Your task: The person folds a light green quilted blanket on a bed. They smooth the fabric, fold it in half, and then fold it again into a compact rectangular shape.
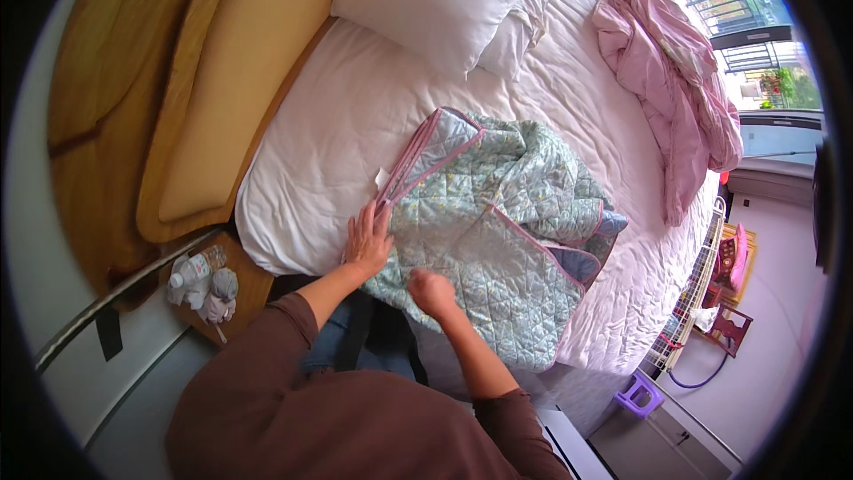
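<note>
A quilted floral jacket [493, 260] in pale green with pink piping lies spread on the white bedsheet [313, 127]. My left hand [370, 240] rests on the jacket's left edge near the zipper, its fingers stretched out and nothing gripped. Over the lower left part of the jacket is my right hand [432, 292], its fingers curled; whether fabric is pinched in it cannot be told. One sleeve [566, 220] lies folded across the right side, with blue lining showing at the cuff.
White pillows [440, 0] lie at the top of the bed, beside the padded wooden headboard [233, 80]. A crumpled pink quilt [666, 80] is at the far side. On the left, a wooden nightstand [246, 273] holds a plastic bottle [190, 270] and fabric items. A purple stool [640, 395] stands lower right.
</note>
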`<state>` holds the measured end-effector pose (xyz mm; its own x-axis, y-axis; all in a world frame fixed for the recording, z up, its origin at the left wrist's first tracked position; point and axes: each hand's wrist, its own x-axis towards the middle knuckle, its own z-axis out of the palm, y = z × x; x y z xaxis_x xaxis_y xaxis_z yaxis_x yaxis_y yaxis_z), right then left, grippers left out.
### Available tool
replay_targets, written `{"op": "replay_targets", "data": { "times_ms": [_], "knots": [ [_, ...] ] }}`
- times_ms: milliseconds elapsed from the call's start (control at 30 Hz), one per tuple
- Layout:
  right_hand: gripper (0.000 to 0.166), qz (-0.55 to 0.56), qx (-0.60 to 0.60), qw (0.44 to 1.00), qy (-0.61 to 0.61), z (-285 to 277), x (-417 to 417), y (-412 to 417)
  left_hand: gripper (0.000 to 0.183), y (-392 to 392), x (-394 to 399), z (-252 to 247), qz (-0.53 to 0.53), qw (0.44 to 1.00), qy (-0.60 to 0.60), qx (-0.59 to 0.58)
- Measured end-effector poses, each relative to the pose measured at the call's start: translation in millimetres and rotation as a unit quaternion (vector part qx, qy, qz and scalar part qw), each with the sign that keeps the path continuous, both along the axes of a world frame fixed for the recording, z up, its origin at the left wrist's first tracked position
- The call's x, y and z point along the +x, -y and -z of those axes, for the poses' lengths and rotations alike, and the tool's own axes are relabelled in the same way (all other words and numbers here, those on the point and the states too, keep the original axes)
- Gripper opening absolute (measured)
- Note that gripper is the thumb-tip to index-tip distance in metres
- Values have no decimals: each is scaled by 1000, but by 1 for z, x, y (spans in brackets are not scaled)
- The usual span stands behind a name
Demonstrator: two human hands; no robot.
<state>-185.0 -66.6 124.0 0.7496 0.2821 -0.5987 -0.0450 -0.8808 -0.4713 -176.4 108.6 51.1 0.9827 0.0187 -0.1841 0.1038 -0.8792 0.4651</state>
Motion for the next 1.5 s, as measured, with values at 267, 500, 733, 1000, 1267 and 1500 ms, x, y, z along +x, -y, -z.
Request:
{"op": "replay_targets", "data": {
  "times_ms": [267, 500, 733, 1000, 1267, 1500],
  "knots": [
    [21, -12, -2, 904, 427, -4, 218, 52, 61, 3, -4, 22, 34, 999, 35, 21],
    [24, -77, -258, 937, 223, 6, 305, 12, 61, -1, -6, 42, 32, 997, 62, 16],
    [27, -99, -342, 934, 11, 59, 324, 32, 60, 0, -4, 52, 32, 997, 73, 16],
    [23, 12, -230, 971, 64, 43, 354, 51, 60, -2, -3, 53, 29, 996, 79, 6],
    [6, 274, 284, 908, 142, 44, 345, 8, 59, -3, -4, 56, 21, 998, 59, 1],
    [28, 236, 169, 936, 199, 86, 362, 13, 58, -5, -1, 53, 17, 996, 90, -20]
  ]
}}
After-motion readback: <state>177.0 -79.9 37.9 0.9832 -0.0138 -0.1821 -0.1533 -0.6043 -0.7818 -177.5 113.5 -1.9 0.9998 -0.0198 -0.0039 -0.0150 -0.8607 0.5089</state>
